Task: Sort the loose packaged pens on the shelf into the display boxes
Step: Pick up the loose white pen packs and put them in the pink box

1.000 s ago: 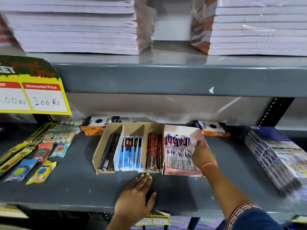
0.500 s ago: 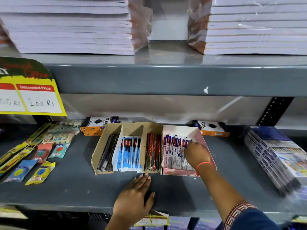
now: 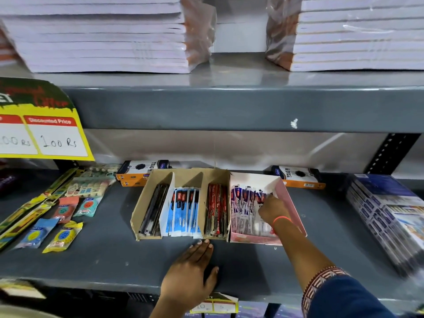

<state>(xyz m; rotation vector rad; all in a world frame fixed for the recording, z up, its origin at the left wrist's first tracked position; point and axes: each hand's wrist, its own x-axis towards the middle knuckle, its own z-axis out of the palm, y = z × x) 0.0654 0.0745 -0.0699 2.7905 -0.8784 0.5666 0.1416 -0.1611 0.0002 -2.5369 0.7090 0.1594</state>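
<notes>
A brown cardboard display box (image 3: 142, 210) on the grey shelf has three compartments: black pens (image 3: 153, 208), blue packaged pens (image 3: 183, 211) and red packaged pens (image 3: 216, 208). A pink display box (image 3: 291, 208) touches its right side and holds purple-and-white packaged pens (image 3: 243, 211). My right hand (image 3: 273, 210) is inside the pink box, fingers curled down onto the packets on the right; what the fingertips hold is hidden. My left hand (image 3: 190, 271) lies flat on the shelf, its fingertips at the front of the cardboard box.
Two orange-and-black boxes (image 3: 137, 174) (image 3: 298, 179) stand behind the display boxes. Small coloured packets (image 3: 63, 236) and long yellow packs lie at the left, a stack of notebooks (image 3: 387, 216) at the right. A yellow price sign (image 3: 48, 136) hangs upper left.
My right hand has slid from the pink box's right wall leftward and nearer over the purple packets. My left hand has stayed flat on the shelf.
</notes>
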